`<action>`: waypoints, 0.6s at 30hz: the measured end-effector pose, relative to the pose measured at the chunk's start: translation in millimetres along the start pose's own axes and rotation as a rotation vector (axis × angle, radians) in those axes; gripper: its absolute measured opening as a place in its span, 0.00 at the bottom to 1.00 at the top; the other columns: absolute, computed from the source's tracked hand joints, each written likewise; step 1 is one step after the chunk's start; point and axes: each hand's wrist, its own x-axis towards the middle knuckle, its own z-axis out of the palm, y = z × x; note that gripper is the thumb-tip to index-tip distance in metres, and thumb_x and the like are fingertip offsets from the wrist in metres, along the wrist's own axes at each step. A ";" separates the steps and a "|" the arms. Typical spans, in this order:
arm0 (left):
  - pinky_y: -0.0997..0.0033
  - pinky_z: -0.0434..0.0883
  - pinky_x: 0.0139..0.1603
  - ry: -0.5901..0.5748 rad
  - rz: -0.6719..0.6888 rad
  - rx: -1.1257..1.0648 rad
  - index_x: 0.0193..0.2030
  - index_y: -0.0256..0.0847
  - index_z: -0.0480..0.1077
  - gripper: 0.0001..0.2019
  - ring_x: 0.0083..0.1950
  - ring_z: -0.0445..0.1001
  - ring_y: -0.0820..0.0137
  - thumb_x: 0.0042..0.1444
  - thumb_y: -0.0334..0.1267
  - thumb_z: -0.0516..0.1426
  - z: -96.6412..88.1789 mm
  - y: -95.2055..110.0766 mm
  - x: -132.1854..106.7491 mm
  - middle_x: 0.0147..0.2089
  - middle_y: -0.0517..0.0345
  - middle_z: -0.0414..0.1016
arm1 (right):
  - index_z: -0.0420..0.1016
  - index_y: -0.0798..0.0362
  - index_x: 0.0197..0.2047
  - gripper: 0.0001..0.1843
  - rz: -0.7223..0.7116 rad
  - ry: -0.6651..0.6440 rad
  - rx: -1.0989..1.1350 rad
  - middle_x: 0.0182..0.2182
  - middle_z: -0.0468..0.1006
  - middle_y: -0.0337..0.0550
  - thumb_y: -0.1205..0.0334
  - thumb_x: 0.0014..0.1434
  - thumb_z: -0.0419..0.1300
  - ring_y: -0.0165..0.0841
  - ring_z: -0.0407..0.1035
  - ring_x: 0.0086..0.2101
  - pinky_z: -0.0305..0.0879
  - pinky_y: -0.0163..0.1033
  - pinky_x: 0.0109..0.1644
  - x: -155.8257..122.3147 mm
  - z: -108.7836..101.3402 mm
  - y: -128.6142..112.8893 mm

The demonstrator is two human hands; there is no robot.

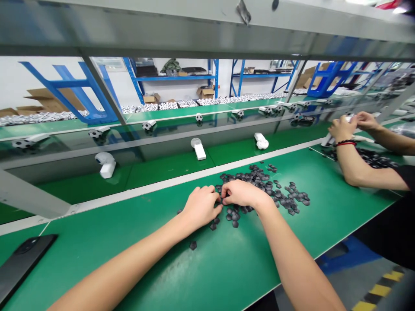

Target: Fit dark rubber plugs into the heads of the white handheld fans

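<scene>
Many small black pentagon pieces point(256, 177) lie in a loose heap on the green tabletop. My left hand point(202, 205) rests at the heap's left edge, fingers curled and thumb close to the index finger; what they hold, if anything, is hidden. Right beside it, my right hand point(241, 193) comes in over the heap with thumb and forefinger pinched, and a dark bit, apparently one black pentagon piece point(222, 200), shows at the fingertips. A single black pentagon piece point(193, 245) lies apart, nearer to me.
Beyond a pale rail point(155, 183), white devices point(199, 149) with round heads lie on a lower green belt. A black phone point(24, 263) is at the left. At right, a co-worker's hands point(345, 128) handle a white part. A metal beam point(194, 34) crosses overhead.
</scene>
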 end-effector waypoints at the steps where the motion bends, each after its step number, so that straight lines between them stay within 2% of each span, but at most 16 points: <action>1: 0.59 0.67 0.44 -0.004 -0.004 -0.003 0.40 0.43 0.80 0.08 0.47 0.75 0.57 0.63 0.43 0.61 -1.2 -0.5 -0.9 0.42 0.51 0.76 | 0.83 0.47 0.36 0.06 -0.004 -0.001 0.007 0.33 0.82 0.38 0.61 0.52 0.70 0.32 0.69 0.29 0.54 0.35 0.30 -0.4 -0.2 -1.0; 4: 0.59 0.68 0.44 -0.015 -0.015 -0.019 0.41 0.43 0.79 0.07 0.47 0.75 0.57 0.63 0.40 0.60 -3.8 -3.2 -4.2 0.42 0.52 0.76 | 0.83 0.48 0.36 0.03 -0.041 -0.017 0.059 0.31 0.82 0.38 0.62 0.56 0.67 0.32 0.71 0.30 0.57 0.34 0.31 -0.4 -1.4 -3.1; 6: 0.60 0.68 0.44 -0.028 -0.014 -0.042 0.41 0.43 0.79 0.06 0.47 0.75 0.57 0.62 0.40 0.61 -4.0 -5.8 -5.4 0.42 0.52 0.76 | 0.83 0.50 0.37 0.05 -0.063 -0.008 0.099 0.32 0.83 0.38 0.60 0.60 0.65 0.32 0.73 0.31 0.60 0.33 0.32 0.9 -2.3 -3.1; 9: 0.61 0.69 0.44 -0.041 0.005 -0.086 0.41 0.44 0.78 0.05 0.47 0.75 0.58 0.61 0.39 0.61 -2.4 -9.3 -4.0 0.43 0.54 0.77 | 0.82 0.51 0.40 0.09 -0.059 0.066 0.125 0.33 0.83 0.39 0.58 0.64 0.62 0.32 0.73 0.32 0.61 0.33 0.33 3.2 -3.1 -1.2; 12: 0.62 0.71 0.45 -0.046 0.035 -0.132 0.41 0.44 0.76 0.04 0.47 0.74 0.59 0.60 0.35 0.61 -0.4 -10.9 -1.1 0.42 0.55 0.78 | 0.81 0.51 0.41 0.08 -0.046 0.138 0.128 0.33 0.82 0.39 0.59 0.64 0.62 0.32 0.73 0.33 0.60 0.34 0.34 3.2 -4.2 1.5; 15: 0.64 0.72 0.45 -0.051 0.070 -0.178 0.44 0.43 0.75 0.07 0.46 0.75 0.61 0.60 0.31 0.59 0.6 -10.4 1.4 0.41 0.56 0.79 | 0.80 0.51 0.40 0.07 -0.044 0.163 0.139 0.33 0.82 0.39 0.59 0.64 0.62 0.32 0.73 0.32 0.60 0.34 0.34 1.2 -5.8 2.9; 18: 0.65 0.74 0.50 -0.061 0.130 -0.217 0.51 0.45 0.76 0.13 0.49 0.76 0.62 0.62 0.29 0.57 1.0 -8.1 4.1 0.46 0.57 0.80 | 0.80 0.51 0.41 0.08 -0.045 0.154 0.147 0.32 0.82 0.39 0.58 0.64 0.61 0.32 0.72 0.31 0.59 0.34 0.32 -0.7 -6.9 2.4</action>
